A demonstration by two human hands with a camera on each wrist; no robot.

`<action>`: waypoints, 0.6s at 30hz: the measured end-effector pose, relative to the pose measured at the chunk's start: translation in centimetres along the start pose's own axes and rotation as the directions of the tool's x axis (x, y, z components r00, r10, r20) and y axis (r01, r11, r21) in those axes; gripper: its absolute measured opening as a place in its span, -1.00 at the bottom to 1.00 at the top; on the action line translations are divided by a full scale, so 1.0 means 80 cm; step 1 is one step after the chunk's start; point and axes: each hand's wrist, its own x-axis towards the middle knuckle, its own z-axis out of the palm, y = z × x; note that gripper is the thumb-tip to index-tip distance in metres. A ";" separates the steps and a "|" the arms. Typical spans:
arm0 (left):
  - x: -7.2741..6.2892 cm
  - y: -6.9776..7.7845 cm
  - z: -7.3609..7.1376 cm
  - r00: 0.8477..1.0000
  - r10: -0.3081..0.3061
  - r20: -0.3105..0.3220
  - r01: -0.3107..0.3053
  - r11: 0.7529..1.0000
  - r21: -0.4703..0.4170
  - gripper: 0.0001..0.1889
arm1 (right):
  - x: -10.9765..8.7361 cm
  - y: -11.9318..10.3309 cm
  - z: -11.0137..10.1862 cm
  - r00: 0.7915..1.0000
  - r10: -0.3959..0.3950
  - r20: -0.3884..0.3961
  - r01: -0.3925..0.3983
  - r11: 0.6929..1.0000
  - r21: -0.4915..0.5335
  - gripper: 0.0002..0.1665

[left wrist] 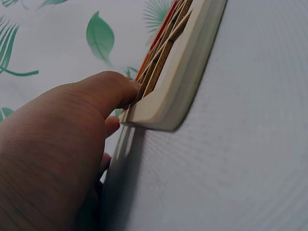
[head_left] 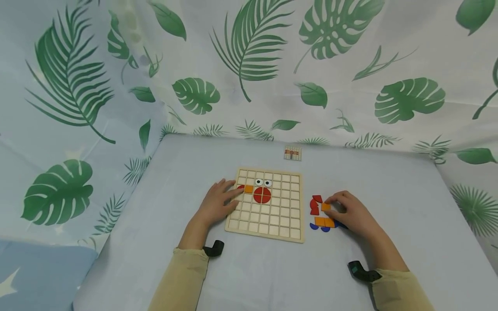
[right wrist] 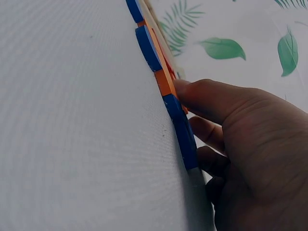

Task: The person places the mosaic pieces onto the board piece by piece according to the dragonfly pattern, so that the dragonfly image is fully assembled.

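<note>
The left hand [head_left: 216, 201] rests with fingers spread wide on the board [head_left: 285, 218], while the right hand [head_left: 353, 214] has narrow grip, pinching an orange square [head_left: 325, 207] near the red pieces [head_left: 314, 211].

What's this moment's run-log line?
left hand: on wooden grid board | right hand: touching loose orange square tile | eye tiles: on board

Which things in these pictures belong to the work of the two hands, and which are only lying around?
Likely for the job: grid board; eye pieces, orange tile and red circle on it; orange square at the fingertips of the right hand; loose red pieces, orange pieces and blue pieces; small picture card, probably the model.

Only around it: leaf-print curtain; table cover; black wrist devices.
</note>
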 end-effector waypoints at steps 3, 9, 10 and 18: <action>-0.002 0.000 0.001 1.000 -0.004 0.005 0.004 1.000 0.001 -0.54 | -0.002 0.000 0.001 1.000 0.011 0.006 -0.011 1.000 0.000 -0.65; -0.005 0.000 0.003 1.000 -0.007 0.003 0.007 1.000 0.003 -0.54 | -0.004 0.000 0.003 1.000 0.002 -0.005 -0.002 1.000 -0.009 -0.66; -0.005 0.000 0.003 1.000 -0.006 0.001 0.006 1.000 0.000 -0.54 | -0.004 0.000 0.003 1.000 -0.002 -0.007 0.002 1.000 -0.011 -0.66; -0.003 0.002 0.002 1.000 -0.009 -0.007 0.009 1.000 0.000 -0.54 | -0.002 0.001 0.000 1.000 0.001 -0.031 -0.001 1.000 -0.008 -0.65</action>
